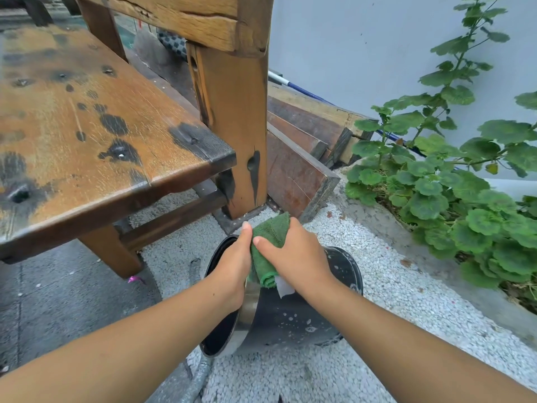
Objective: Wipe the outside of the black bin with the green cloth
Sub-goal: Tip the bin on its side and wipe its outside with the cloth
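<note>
Bin (290, 318): black, cylindrical, shiny rim band, lying on its side on white gravel (377, 274); interior dark, contents indiscernible. Left hand (232, 266) grips the rim. Right hand (296, 254) clutches the bunched, terry-textured green cloth (270, 231) against the bin's upper wall.

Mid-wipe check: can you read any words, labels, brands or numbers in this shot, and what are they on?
Nothing here can be read as text.
Black bin: small white marks on its side, too small and blurred to read.
White tag by the green cloth: no print can be made out.
Bench: no writing, only dark stains.
</note>
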`<control>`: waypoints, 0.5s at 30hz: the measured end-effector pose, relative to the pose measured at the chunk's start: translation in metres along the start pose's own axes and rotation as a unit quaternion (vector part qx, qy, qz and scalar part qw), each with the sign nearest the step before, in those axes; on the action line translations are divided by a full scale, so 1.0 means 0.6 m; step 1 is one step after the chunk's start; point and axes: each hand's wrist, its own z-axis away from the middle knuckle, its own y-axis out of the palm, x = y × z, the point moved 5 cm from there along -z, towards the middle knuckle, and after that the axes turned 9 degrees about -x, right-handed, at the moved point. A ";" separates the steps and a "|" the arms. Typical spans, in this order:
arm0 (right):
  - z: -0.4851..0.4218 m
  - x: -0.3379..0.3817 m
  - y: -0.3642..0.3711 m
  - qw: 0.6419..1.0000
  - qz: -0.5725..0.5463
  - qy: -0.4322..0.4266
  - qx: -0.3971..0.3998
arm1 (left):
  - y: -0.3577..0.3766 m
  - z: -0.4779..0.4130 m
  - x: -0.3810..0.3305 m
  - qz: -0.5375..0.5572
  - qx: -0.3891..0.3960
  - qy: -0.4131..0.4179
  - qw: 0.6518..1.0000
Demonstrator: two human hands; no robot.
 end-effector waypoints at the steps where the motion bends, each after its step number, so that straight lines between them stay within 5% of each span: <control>1: -0.001 -0.001 0.002 1.000 0.006 -0.001 -0.001 | 0.001 0.002 0.000 -0.009 0.003 0.002 1.000; 15: -0.043 -0.111 -0.020 0.990 0.133 0.018 -0.037 | -0.015 0.007 -0.002 -0.025 0.006 -0.032 0.999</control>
